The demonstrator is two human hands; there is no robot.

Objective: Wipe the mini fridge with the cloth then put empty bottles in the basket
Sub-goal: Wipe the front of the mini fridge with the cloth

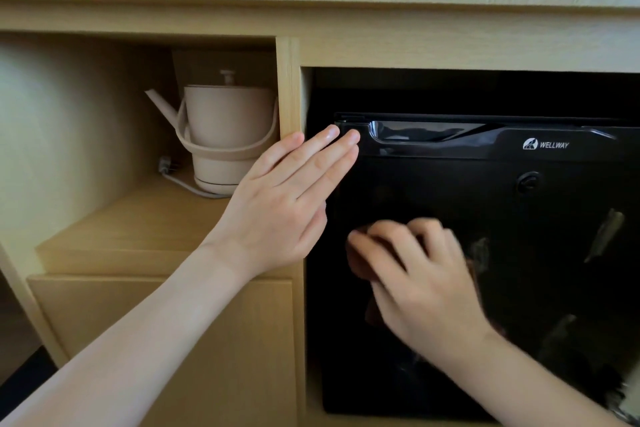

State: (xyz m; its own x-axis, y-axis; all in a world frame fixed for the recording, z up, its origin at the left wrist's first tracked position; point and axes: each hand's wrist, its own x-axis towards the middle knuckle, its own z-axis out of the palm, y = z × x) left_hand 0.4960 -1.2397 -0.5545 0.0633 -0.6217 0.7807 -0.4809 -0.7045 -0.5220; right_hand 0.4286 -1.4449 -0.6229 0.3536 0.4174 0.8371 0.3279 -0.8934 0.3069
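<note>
We find the brown cloth (pixel 360 263) mostly hidden under the blurred right hand (pixel 422 284), which clutches it against the black mini fridge (pixel 519 236) door. The left hand (pixel 287 201) lies flat and open at the door's upper left corner. The fridge sits in a pale wooden cabinet (pixel 287 87); a beige kettle (pixel 225 135) occupies the left shelf.

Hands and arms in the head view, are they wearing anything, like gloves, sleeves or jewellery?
Nothing visible. The left hand and right hand are bare, without gloves, rings or a watch. Both forearms are uncovered as far as the frame shows, so no sleeve appears. The right hand is motion-blurred, so fine details there are uncertain.
</note>
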